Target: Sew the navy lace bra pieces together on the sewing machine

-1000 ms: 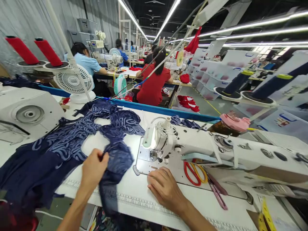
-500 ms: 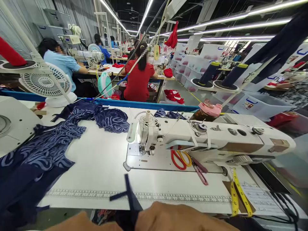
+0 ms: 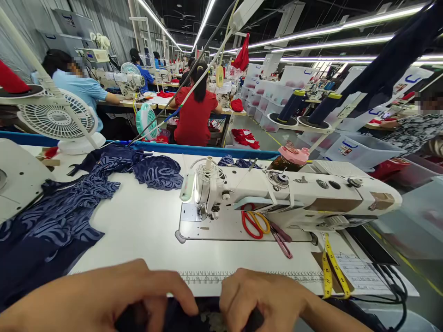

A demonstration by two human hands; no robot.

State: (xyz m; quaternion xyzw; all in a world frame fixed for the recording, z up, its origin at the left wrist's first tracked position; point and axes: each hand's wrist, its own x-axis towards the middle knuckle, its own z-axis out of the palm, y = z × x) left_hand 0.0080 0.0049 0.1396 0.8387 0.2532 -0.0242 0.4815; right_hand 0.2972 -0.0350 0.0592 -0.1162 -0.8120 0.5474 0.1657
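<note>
At the front edge of the table my left hand (image 3: 138, 288) is curled round dark navy fabric (image 3: 183, 318), its index finger arched over the cloth. My right hand (image 3: 247, 295) is closed on the same dark cloth, a short way to the right. Most of this piece hangs below the picture, so its shape is hidden. Beyond the hands stands a white sewing machine (image 3: 304, 191), its needle area above the metal plate. On the left lies a heap of navy patterned garments (image 3: 65, 198).
Red-handled scissors (image 3: 252, 226) and pink tweezers (image 3: 283, 244) lie under the machine arm. A yellow tape measure (image 3: 327, 272) rests on papers (image 3: 360, 272) at the right. A printed ruler (image 3: 204, 277) runs along the front edge. Behind are a fan (image 3: 57, 115), a pink-lidded bottle (image 3: 292, 154) and co-workers.
Both hands have risen into view over the table edge, now gripping the dark fabric. The navy strips that lay over the ruler are gone from there. The view has shifted slightly.
</note>
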